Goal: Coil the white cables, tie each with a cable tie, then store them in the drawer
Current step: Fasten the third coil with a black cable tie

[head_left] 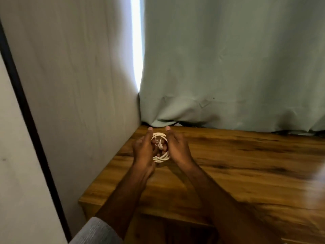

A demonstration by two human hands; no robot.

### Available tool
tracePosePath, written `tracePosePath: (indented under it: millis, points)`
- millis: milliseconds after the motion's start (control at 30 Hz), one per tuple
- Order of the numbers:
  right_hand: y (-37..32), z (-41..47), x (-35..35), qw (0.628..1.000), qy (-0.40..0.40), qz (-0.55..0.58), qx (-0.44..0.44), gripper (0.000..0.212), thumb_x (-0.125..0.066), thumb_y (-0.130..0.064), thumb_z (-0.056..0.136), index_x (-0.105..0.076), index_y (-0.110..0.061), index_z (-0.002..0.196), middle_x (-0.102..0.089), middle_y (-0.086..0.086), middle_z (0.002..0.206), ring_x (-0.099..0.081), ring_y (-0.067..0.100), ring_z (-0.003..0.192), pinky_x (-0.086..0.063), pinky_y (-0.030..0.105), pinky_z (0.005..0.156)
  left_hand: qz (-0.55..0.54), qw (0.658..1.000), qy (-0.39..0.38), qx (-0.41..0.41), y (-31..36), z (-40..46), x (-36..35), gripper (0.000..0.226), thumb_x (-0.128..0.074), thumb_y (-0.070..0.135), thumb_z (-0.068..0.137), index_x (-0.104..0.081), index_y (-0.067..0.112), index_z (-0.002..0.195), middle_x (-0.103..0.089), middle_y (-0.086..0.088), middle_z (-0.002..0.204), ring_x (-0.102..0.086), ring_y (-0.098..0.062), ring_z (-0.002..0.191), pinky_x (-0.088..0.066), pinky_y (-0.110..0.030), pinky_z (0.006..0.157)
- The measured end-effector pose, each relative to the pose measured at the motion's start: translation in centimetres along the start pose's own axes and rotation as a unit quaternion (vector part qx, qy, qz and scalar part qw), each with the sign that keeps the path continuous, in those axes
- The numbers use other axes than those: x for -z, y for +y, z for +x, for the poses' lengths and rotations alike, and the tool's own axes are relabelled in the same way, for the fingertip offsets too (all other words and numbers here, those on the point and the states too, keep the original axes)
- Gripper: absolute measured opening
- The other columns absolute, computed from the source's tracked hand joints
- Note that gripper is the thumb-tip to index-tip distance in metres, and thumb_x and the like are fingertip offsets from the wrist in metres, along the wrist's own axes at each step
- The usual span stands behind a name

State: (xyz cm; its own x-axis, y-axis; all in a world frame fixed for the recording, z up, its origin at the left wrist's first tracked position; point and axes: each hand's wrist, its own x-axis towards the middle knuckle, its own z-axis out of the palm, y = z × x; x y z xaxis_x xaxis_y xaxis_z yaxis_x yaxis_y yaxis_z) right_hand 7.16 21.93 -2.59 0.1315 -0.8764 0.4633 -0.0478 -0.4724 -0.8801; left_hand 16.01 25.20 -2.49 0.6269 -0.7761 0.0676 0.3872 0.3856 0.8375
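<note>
White cable (159, 156) in small, loose coil between both hands

Two hands are in view, the left hand (143, 150) and the right hand (176, 148), and between them there is one coiled white cable (161, 158) made of several loops whose exact number is too blurred to count. There is one wooden counter (246, 164), one pale green curtain (228, 67) behind it, and one light panel (79, 76) to its left with one dark strip (29, 120) along its edge. One grey sleeve (95, 231) shows at the bottom.
</note>
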Motion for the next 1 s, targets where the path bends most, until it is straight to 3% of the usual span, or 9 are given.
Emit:
tracePosePath:
  millis: [100, 200, 267, 333, 400, 533, 733, 867, 1000]
  points:
    - [0.1, -1.0, -0.4, 0.997, -0.076, -0.002, -0.014, 0.047, -0.048, -0.034, 0.106, -0.074, -0.006, 0.080, -0.074, 0.009, 0.073, -0.069, 0.018, 0.067, -0.053, 0.030, 0.063, 0.042, 0.998, 0.023, -0.042, 1.6, 0.6, 3.3, 0.040, -0.067, 0.025, 0.092, -0.055, 0.012, 0.056, -0.050, -0.001, 0.044, -0.046, -0.015, 0.037, -0.038, -0.021, 0.040]
    - [1.7, -2.3, -1.0, 0.992, -0.123, -0.001, -0.035, 0.032, -0.054, -0.023, 0.102, -0.073, -0.020, 0.076, -0.069, 0.003, 0.067, -0.062, 0.019, 0.062, -0.052, 0.039, 0.066, 0.059, 0.995, 0.058, -0.050, 2.4, 0.8, 6.2, 0.048, -0.068, 0.025, 0.091, -0.054, 0.017, 0.045, -0.042, 0.000, 0.040, -0.037, -0.013, 0.031, -0.033, -0.021, 0.040]
    - [2.5, -3.0, -0.9, 0.982, -0.167, -0.092, -0.018, 0.028, -0.058, -0.008, 0.094, -0.073, -0.025, 0.077, -0.072, -0.004, 0.076, -0.064, 0.010, 0.069, -0.052, 0.033, 0.073, 0.058, 0.995, 0.073, -0.039, 2.7, 0.7, 7.6, 0.045, -0.068, 0.026, 0.091, -0.057, 0.017, 0.048, -0.041, -0.002, 0.042, -0.034, -0.014, 0.031, -0.031, -0.020, 0.038]
    - [2.4, -3.9, -0.7, 0.959, -0.228, -0.168, -0.013, 0.030, -0.058, 0.001, 0.086, -0.075, -0.024, 0.081, -0.072, -0.008, 0.080, -0.064, -0.002, 0.068, -0.050, 0.023, 0.066, 0.061, 0.994, 0.089, -0.034, 2.7, 0.7, 8.5, 0.038, -0.069, 0.027, 0.091, -0.061, 0.015, 0.055, -0.046, -0.005, 0.049, -0.036, -0.015, 0.035, -0.032, -0.020, 0.037]
    - [2.0, -4.6, -0.4, 0.935, -0.283, -0.213, -0.004, 0.029, -0.062, 0.000, 0.081, -0.076, -0.025, 0.085, -0.070, -0.009, 0.083, -0.064, -0.002, 0.067, -0.047, 0.017, 0.059, 0.075, 0.991, 0.107, -0.030, 2.6, 0.8, 9.0, 0.036, -0.070, 0.029, 0.090, -0.063, 0.013, 0.059, -0.049, -0.009, 0.057, -0.041, -0.019, 0.042, -0.035, -0.022, 0.040]
    - [2.0, -4.4, -0.2, 0.895, -0.336, -0.290, 0.051, 0.014, -0.075, -0.017, 0.081, -0.077, -0.028, 0.088, -0.062, -0.012, 0.094, -0.061, 0.002, 0.082, -0.050, 0.023, 0.069, 0.068, 0.990, 0.120, -0.023, 2.4, 0.7, 9.0, 0.038, -0.068, 0.029, 0.091, -0.060, 0.012, 0.058, -0.048, -0.002, 0.045, -0.040, -0.017, 0.041, -0.036, -0.023, 0.043]
    - [2.3, -3.8, 0.9, 0.857, -0.304, -0.392, 0.138, 0.010, -0.055, -0.029, 0.098, -0.065, -0.031, 0.101, -0.053, -0.005, 0.117, -0.048, 0.017, 0.114, -0.041, 0.046, 0.099, 0.057, 0.993, 0.098, -0.032, 2.2, 0.8, 7.2, 0.040, -0.067, 0.026, 0.092, -0.058, 0.012, 0.056, -0.047, -0.002, 0.044, -0.036, -0.018, 0.037, -0.033, -0.022, 0.040]
    - [2.9, -1.7, 4.1, 0.918, -0.194, -0.324, 0.121, 0.012, -0.045, -0.035, 0.105, -0.054, -0.039, 0.099, -0.058, -0.015, 0.103, -0.052, 0.009, 0.101, -0.043, 0.042, 0.095, 0.072, 0.993, 0.094, -0.029, 1.0, 1.5, 4.6, 0.039, -0.069, 0.027, 0.090, -0.060, 0.011, 0.056, -0.047, -0.006, 0.049, -0.039, -0.018, 0.038, -0.036, -0.023, 0.040]
    - [3.6, 1.8, 7.7, 0.936, -0.108, -0.296, 0.157, 0.010, -0.048, -0.031, 0.105, -0.052, -0.036, 0.097, -0.061, -0.013, 0.094, -0.057, 0.011, 0.086, -0.049, 0.039, 0.077, 0.064, 0.995, 0.073, -0.007, -1.5, 2.1, -0.2, 0.033, -0.071, 0.031, 0.088, -0.064, 0.012, 0.061, -0.060, -0.007, 0.055, -0.054, -0.025, 0.050, -0.051, -0.039, 0.051]
